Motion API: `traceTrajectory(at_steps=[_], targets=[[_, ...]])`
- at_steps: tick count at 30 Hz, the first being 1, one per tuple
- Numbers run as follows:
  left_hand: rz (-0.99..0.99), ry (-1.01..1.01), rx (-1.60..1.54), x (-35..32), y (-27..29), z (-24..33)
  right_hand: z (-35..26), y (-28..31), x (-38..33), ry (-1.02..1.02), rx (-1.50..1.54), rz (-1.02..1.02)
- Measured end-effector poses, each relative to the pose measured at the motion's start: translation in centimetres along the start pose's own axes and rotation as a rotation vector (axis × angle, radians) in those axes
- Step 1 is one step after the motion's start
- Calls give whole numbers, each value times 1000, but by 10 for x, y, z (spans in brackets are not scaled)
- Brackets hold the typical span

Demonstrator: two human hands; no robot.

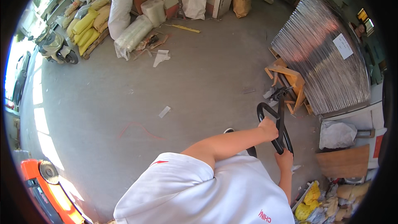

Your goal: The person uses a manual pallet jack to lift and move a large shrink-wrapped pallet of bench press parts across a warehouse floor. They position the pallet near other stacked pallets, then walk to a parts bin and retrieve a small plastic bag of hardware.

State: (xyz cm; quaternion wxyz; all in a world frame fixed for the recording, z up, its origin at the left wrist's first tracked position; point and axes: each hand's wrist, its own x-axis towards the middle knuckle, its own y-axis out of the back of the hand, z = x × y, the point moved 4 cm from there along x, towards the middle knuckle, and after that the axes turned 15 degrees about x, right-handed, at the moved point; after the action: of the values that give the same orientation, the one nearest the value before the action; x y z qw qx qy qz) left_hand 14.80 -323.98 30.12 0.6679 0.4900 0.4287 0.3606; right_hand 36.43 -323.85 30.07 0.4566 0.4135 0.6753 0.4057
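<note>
Both my hands are closed on the black loop handle (263,108) of what looks like a pallet jack, to my right. My left hand (268,129) grips its left side, with the arm reaching across in front of my white shirt. My right hand (284,160) wraps the near lower end of the loop. The handle's shaft runs away from me to a dark base (279,94) at an orange-brown frame (295,79). Right beside this stands a tall stack (319,54) of thin sheets in clear wrap, with a white paper label (343,46) on it.
Yellow sacks (85,27), a scooter (54,45) and wrapped rolls (133,35) stand at the far left. An orange machine (52,191) is at the near left. Paper scraps (164,112) lie on the grey floor. Bags (311,199) and a brown board (344,161) sit at the near right.
</note>
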Motion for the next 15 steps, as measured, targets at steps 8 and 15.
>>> traceTrajectory(at_steps=[8,15], targets=[[-27,-98,-45,-149,-45,84,-23,-46,-172,-73,28,-68],[138,-73,8,-414,81,60,-222,28,-404,-150,135,5]])
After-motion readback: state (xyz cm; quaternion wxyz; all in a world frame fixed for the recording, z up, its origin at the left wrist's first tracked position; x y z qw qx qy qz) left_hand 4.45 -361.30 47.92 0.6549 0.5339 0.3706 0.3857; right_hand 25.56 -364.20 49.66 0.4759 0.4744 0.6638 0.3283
